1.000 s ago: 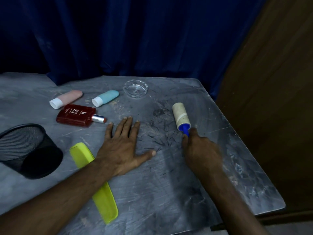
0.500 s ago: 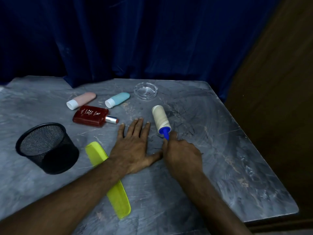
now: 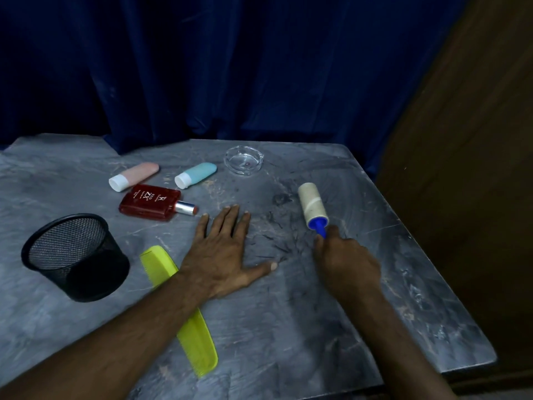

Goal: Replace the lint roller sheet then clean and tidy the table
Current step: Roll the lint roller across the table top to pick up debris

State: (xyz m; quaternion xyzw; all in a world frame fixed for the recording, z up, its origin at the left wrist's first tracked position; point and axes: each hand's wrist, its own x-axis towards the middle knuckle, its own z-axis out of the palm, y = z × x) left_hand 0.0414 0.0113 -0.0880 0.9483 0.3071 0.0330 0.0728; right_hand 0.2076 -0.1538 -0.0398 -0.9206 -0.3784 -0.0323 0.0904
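Your red bottle (image 3: 150, 202) reads "RED ZX". Your right hand (image 3: 347, 262) pinches the lint roller (image 3: 312, 207) handle; your left hand (image 3: 223, 255), at its nine o'clock, lies spread flat on the scuffed grey bench (image 3: 403, 284), blue curtain (image 3: 259, 67) behind.

One head-worn view only, wide-angle. Looks forward and down from the near side of the desk (image 3: 360, 327), close above it. Both forearms enter from the near edge, hands (image 3: 222, 255) mid-frame. Desk fills the lower half, right corner cut by its own edge; curtain (image 3: 230, 67) across the far side, wooden panel (image 3: 476, 168) at right.
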